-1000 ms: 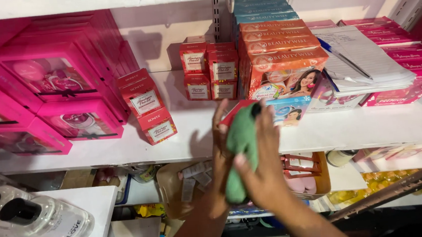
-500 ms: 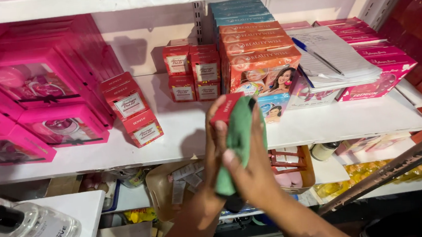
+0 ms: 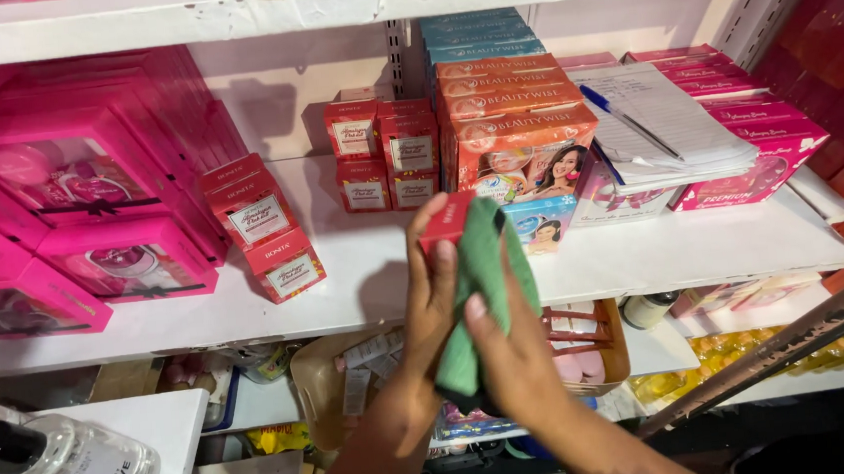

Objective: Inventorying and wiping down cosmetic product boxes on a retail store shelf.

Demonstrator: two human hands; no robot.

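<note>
My left hand (image 3: 430, 297) holds a small red box (image 3: 445, 220) upright in front of a white shelf (image 3: 644, 255). Against the box my right hand (image 3: 512, 355) presses a green cloth (image 3: 475, 293), which covers most of the box's right side. Both hands are raised at the centre of the head view, just before the shelf's front edge. Only the box's top left part shows past the cloth and fingers.
On the shelf stand matching red boxes (image 3: 276, 228), more red boxes (image 3: 385, 155) at the back, pink gift boxes (image 3: 69, 215) at left, stacked orange cartons (image 3: 519, 124), and a notepad with a pen (image 3: 664, 123) on pink boxes. Clear bottles (image 3: 59, 466) lie at lower left.
The cloth has slid down and over the box, and my right hand has shifted slightly lower. The view has tilted a little.
</note>
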